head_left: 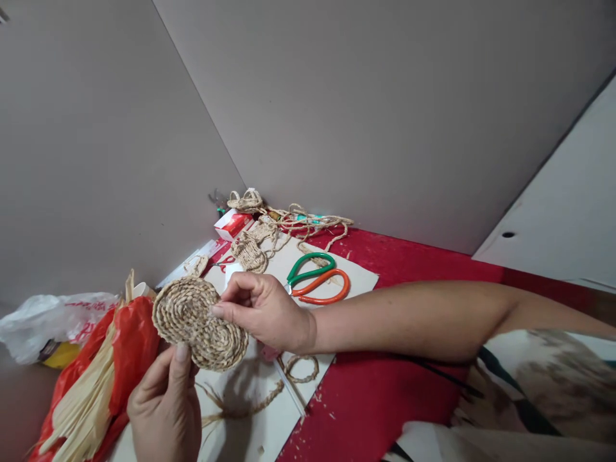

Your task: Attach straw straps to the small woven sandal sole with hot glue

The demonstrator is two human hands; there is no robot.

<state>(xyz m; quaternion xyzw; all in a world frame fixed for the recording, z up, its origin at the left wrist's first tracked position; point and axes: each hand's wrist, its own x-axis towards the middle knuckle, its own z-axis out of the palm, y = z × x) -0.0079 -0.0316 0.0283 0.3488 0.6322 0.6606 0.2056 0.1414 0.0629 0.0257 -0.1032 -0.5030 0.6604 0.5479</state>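
A coiled straw sole-shaped piece (pixel 185 311), made of braided cord wound into two joined ovals, is held up above the table. My left hand (pixel 168 401) grips its lower edge, thumb on the near face and fingers behind. From the right, my right hand (pixel 267 311) pinches the piece near its narrow middle. Whether a needle or thread is between those fingertips is hidden. Beneath, a loose braided cord (pixel 269 399) with frayed ends lies on a pale sheet (pixel 286 430). Scissors (pixel 317 279) with one green and one orange handle rest just beyond my right wrist.
Bundled pale straw (pixel 89 401) lies on a red plastic bag (pixel 137 333) at left, beside a white plastic bag (pixel 29 327). Woven straw pieces (pixel 249 251), a red-white box (pixel 233 223) and tangled braided cord (pixel 308 221) sit near the grey wall (pixel 360 115). Red cloth (pixel 356 398) covers the table.
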